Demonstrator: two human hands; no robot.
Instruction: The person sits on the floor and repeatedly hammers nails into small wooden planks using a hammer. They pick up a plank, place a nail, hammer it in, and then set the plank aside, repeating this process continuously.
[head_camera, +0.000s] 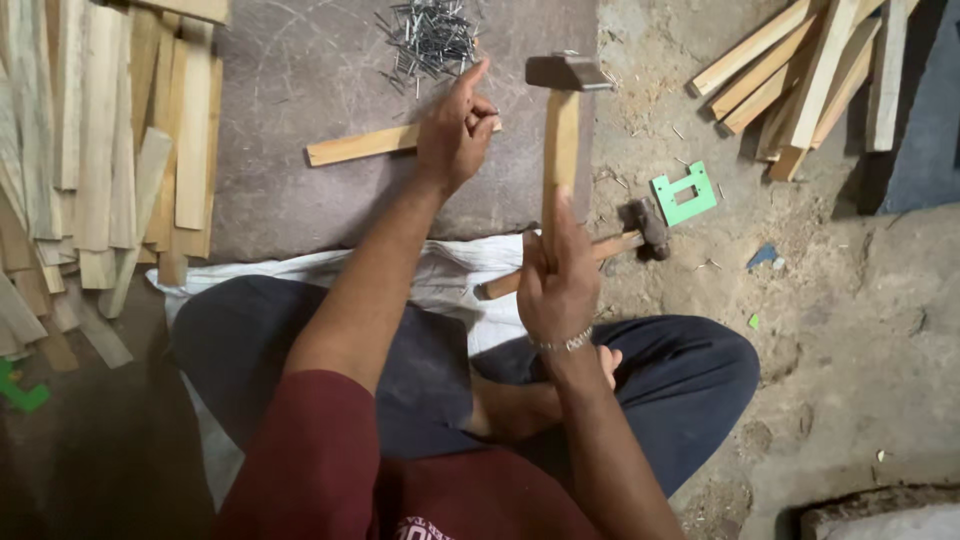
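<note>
The right hand (556, 275) has its fingers closed around the wooden handle of a hammer (562, 120), whose head stands up at twelve o'clock, seemingly raised to strike. At ten o'clock the left hand (455, 130) rests on a wooden strip (352, 146), fingers pinched together, probably steadying a nail too small to see. Beyond lies a pile of nails (430, 40).

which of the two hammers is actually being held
The hammer raised upright, its metal head up near the pile of nails, gripped by the right hand. The other hammer lies flat on the ground beside that hand, untouched.
</note>
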